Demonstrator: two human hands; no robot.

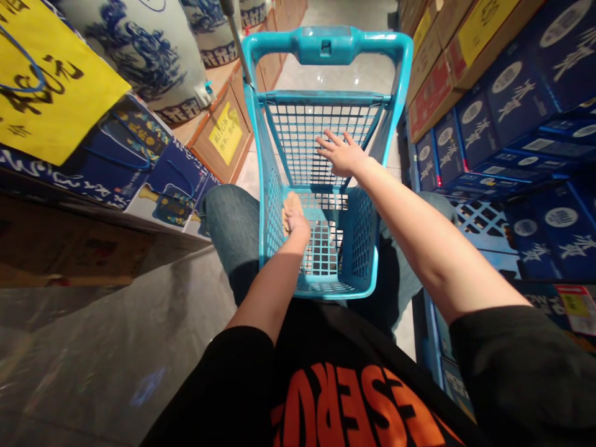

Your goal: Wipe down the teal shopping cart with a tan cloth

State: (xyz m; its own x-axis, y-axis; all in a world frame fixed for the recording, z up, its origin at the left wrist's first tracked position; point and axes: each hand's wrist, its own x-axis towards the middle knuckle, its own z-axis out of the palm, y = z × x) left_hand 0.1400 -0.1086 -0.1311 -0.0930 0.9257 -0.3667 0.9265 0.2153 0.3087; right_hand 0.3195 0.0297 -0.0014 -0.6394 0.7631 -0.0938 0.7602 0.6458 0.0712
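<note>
A turquoise shopping basket (321,290) with latticed walls and floor stands between the person's knees, its handle (326,46) at the far end and its near rim close to the black shirt (354,397), which bears orange lettering. The left hand (298,225) reaches down inside the basket near its left wall; the fingers are curled on a small tan piece (292,203), which lies under and just beyond them. The material of this piece cannot be told. The right hand (342,156) is bare and wide open, fingers spread and palm down, in front of the latticed far wall; whether it touches the lattice cannot be told. Both forearms extend forward from short black sleeves, and the legs in blue jeans (233,223) flank the basket.

To the left, large blue-and-white jars (139,59) stand behind a yellow sign (51,93) with black handwriting. A brown box (239,143) near the basket's left side carries a yellow label (226,133). To the right, dark blue boxes (484,118) are stacked in rows, with brown and red cartons (435,93) beyond them. Below lies a grey, glossy floor (186,354).
</note>
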